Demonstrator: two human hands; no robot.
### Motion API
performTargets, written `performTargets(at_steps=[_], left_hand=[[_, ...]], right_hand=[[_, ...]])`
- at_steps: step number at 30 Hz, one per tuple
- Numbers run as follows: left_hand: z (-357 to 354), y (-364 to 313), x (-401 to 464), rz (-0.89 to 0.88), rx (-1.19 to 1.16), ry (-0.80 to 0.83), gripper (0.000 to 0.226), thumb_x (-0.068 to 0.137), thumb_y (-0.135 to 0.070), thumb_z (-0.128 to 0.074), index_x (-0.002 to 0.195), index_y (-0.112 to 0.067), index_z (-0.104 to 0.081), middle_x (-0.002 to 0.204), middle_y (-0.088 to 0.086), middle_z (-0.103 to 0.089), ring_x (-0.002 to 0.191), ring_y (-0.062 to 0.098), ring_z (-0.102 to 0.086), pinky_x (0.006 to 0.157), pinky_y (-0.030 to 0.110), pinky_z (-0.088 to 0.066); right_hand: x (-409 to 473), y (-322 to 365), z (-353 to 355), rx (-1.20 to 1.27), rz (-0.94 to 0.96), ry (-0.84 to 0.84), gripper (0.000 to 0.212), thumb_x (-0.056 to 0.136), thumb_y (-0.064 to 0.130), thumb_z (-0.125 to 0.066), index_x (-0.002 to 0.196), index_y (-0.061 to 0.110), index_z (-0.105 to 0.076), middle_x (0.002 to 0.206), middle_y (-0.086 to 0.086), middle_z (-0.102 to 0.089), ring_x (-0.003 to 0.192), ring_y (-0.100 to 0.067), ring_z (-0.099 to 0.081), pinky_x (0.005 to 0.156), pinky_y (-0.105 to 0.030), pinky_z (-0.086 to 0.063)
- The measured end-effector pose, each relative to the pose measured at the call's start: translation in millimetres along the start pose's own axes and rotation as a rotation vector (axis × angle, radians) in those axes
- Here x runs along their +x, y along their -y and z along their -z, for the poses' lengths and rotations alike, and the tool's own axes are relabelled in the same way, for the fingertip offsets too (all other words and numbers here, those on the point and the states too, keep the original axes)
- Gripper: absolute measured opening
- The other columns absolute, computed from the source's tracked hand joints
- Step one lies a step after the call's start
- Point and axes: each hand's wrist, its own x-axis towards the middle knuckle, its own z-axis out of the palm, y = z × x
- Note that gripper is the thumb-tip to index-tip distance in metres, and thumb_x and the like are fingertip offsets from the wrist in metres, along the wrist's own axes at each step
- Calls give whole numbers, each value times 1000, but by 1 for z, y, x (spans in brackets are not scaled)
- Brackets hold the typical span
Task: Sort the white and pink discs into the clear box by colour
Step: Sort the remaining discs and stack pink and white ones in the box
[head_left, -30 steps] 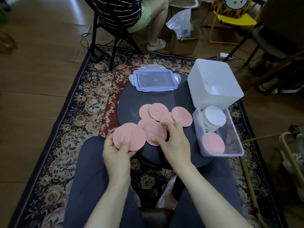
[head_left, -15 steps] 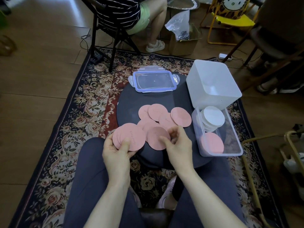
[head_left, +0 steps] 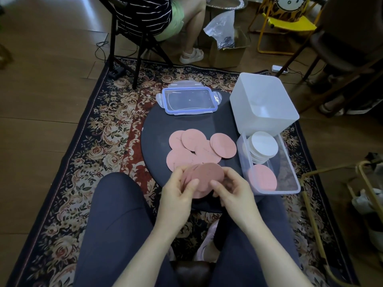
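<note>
Both hands hold one stack of pink discs (head_left: 208,176) over the near edge of the round dark table (head_left: 153,129). My left hand (head_left: 178,191) grips the stack from the left with its thumb on top. My right hand (head_left: 233,191) pinches the stack's right side. Several more pink discs (head_left: 199,148) lie overlapping on the table beyond the hands. The clear box (head_left: 294,179) stands at the table's right, with a pile of white discs (head_left: 262,146) in its far end and pink discs (head_left: 262,180) in its near end.
A clear lid with a blue rim (head_left: 189,100) lies at the table's far side. A white tub (head_left: 263,102) stands behind the clear box. A seated person (head_left: 165,19) and a chair are beyond the patterned rug (head_left: 99,141). My knees sit under the table's near edge.
My right hand lifted a pink disc off the table and brought it onto the stack. My left hand moved right with the stack, so both hands now meet at the table's near edge.
</note>
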Motion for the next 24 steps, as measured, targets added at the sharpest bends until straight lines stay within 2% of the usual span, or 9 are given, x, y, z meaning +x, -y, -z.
performTargets(at_steps=[3, 5, 7, 8, 11, 13, 15, 20, 24], left_hand=[[-1, 4, -3, -166, 273, 98, 23, 92, -20, -49, 114, -25, -56, 108, -13, -64, 103, 2, -59, 88, 20, -45], [-2, 7, -4, -284, 466, 105, 21, 95, -24, -46, 114, -23, -55, 108, -11, -60, 100, 7, -57, 86, 25, -44], [-1, 13, -3, -392, 765, 45, 22, 95, -31, -45, 111, -21, -58, 102, -9, -60, 92, 14, -55, 77, 29, -42], [0, 15, -2, -395, 835, 21, 24, 95, -33, -45, 108, -20, -60, 99, -9, -59, 89, 15, -55, 74, 29, -41], [2, 15, -1, -319, 814, 39, 31, 96, -37, -39, 109, -19, -60, 98, -7, -58, 90, 16, -55, 74, 28, -42], [1, 16, 0, -286, 749, 82, 33, 95, -37, -36, 114, -20, -57, 104, -8, -56, 95, 14, -54, 78, 28, -43], [-1, 16, -1, -276, 688, 110, 33, 94, -35, -35, 116, -21, -54, 107, -9, -55, 99, 12, -53, 81, 27, -42], [-3, 16, -2, -310, 648, 110, 28, 95, -30, -35, 109, -19, -57, 103, -9, -55, 95, 14, -55, 77, 28, -44], [-1, 18, -4, -326, 632, 40, 33, 95, -34, -40, 120, -21, -57, 109, -10, -56, 100, 10, -56, 81, 28, -46]], right_hand=[[-6, -2, 6, -178, 190, -88, 32, 86, -5, -58, 90, 26, -60, 86, 11, -63, 82, -8, -60, 73, -17, -46], [-11, -5, 8, -246, 275, -142, 31, 86, -6, -58, 90, 25, -58, 87, 13, -60, 85, -8, -59, 74, -14, -44], [-14, -9, 10, -258, 287, -165, 28, 87, -3, -60, 90, 25, -59, 87, 12, -60, 86, -10, -59, 73, -16, -45], [-15, -12, 11, -251, 269, -162, 27, 88, 0, -61, 92, 27, -60, 89, 11, -61, 86, -11, -60, 74, -18, -46], [-16, -20, 11, -224, 204, -116, 30, 90, 6, -61, 109, 29, -61, 100, 11, -64, 95, -13, -62, 84, -23, -49], [-17, -23, 8, -271, 219, -80, 36, 92, 6, -57, 123, 25, -58, 109, 11, -63, 105, -11, -60, 91, -20, -45], [-18, -23, 4, -300, 236, -81, 38, 93, 5, -54, 127, 22, -55, 111, 12, -61, 109, -8, -58, 93, -17, -43], [-19, -21, 3, -113, 146, -175, 25, 92, 3, -56, 103, 24, -61, 95, 8, -67, 94, -15, -64, 83, -32, -53], [-19, -19, 4, -87, 116, -165, 26, 92, 4, -57, 94, 29, -61, 88, 10, -68, 87, -14, -66, 79, -34, -54]])
